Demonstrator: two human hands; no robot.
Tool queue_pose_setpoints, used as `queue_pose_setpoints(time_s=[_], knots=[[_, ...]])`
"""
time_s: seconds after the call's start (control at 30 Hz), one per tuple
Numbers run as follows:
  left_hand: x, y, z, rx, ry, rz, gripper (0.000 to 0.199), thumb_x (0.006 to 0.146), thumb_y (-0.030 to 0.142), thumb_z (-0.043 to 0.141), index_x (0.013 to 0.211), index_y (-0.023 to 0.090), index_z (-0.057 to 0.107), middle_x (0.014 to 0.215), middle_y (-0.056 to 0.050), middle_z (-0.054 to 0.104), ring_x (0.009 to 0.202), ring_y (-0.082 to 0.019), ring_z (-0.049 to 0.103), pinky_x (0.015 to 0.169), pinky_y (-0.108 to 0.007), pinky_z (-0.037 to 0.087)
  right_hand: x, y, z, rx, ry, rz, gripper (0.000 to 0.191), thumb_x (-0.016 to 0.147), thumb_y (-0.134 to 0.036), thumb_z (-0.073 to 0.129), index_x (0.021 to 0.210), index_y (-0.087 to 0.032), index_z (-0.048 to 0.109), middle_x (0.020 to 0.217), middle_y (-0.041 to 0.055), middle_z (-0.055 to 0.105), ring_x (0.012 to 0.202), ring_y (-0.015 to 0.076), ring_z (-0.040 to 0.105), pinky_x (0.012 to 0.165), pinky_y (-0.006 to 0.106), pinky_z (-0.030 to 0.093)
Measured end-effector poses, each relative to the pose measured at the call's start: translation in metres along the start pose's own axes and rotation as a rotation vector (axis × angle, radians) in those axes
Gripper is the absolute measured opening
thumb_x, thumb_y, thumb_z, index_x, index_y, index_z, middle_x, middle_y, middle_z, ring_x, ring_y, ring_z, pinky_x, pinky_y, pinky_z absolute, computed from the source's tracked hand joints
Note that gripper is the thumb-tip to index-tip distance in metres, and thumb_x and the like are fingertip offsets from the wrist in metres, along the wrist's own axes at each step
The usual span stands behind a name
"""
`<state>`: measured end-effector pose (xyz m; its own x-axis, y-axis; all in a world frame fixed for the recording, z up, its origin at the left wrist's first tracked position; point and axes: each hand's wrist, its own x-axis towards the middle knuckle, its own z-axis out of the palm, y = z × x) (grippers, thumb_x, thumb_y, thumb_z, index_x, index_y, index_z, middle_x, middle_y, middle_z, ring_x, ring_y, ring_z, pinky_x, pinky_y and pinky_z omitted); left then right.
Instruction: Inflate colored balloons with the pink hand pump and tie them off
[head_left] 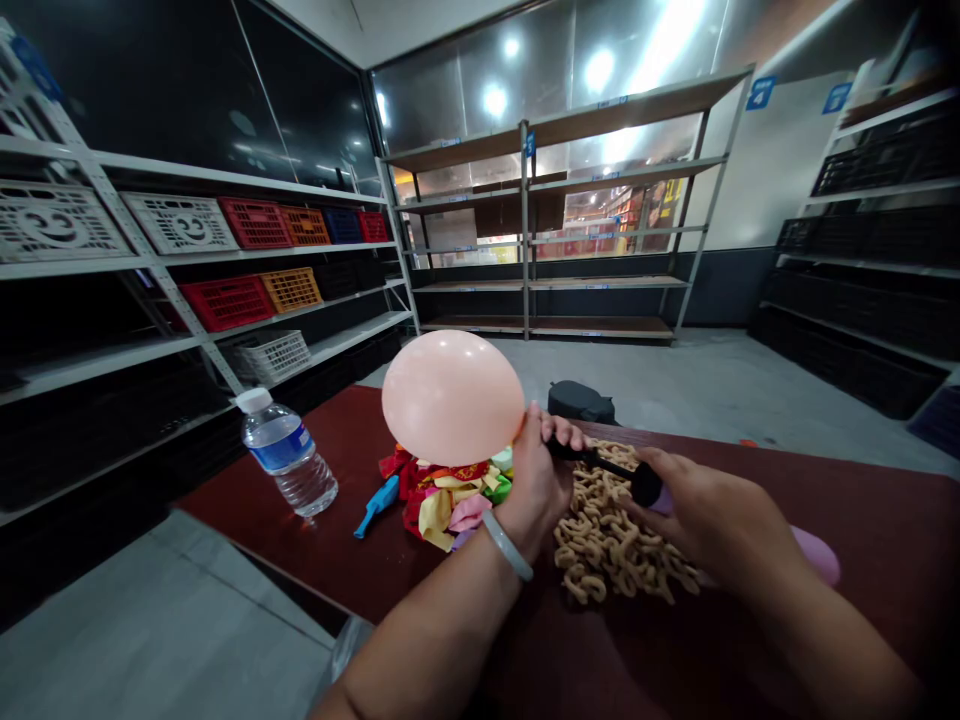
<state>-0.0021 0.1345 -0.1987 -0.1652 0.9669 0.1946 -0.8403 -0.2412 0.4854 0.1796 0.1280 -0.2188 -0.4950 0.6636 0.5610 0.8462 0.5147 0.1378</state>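
Note:
A round, inflated pale pink balloon (453, 397) sits at the end of a black hand pump (611, 467). My left hand (536, 475), with a pale bangle on its wrist, is closed around the balloon's neck and the front of the pump. My right hand (686, 505) grips the pump's rear end, where a black cap and some purple show; the pump's rod is visible between the hands. Below the balloon lies a pile of flat, colourful balloons (450, 502). Tan curled pieces (611, 545) are heaped beneath the pump. A long pink-purple object (816, 556) shows partly behind my right wrist.
A water bottle (289, 452) stands at the left of the dark red table (300, 545). A blue uninflated balloon (377, 505) lies beside the pile. A black bag (581, 401) is beyond the table. Shelves with crates (255, 223) line the left wall.

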Motion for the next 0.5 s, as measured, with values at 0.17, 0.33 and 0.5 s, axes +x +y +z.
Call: queue_pose_setpoints(time_s=[0.17,0.33,0.5], knots=[[-0.021,-0.021,0.008,0.156,-0.048,0.010,0.046,0.090,0.049,0.053,0.059,0.019,0.039,0.072,-0.005,0.061,0.073,-0.017,0.056,0.078,-0.031,0.044,0.003,-0.012,-0.004,0.066,0.027,-0.032,0.058,0.088,-0.058,0.047,0.138,-0.027,0.049,0.111,0.0104,0.071,0.085,0.0257,0.069,0.059,0.034,0.050],[-0.022,-0.022,0.007,0.182,-0.039,-0.010,0.046,0.090,0.050,0.052,0.058,0.018,0.041,0.075,-0.006,0.063,0.076,-0.017,0.058,0.079,-0.031,0.044,0.004,-0.013,-0.005,0.054,0.001,0.003,0.049,0.090,-0.056,0.044,0.130,-0.031,0.057,0.111,0.0081,0.070,0.081,0.0236,0.069,0.059,0.034,0.051],[-0.012,-0.016,0.001,0.198,0.034,0.015,0.047,0.087,0.049,0.056,0.054,0.018,0.044,0.069,-0.006,0.062,0.076,-0.018,0.060,0.082,-0.032,0.045,0.006,-0.016,-0.003,0.063,-0.010,0.006,0.043,0.090,-0.051,0.046,0.126,-0.032,0.060,0.110,0.0056,0.070,0.078,0.0223,0.069,0.055,0.032,0.049]])
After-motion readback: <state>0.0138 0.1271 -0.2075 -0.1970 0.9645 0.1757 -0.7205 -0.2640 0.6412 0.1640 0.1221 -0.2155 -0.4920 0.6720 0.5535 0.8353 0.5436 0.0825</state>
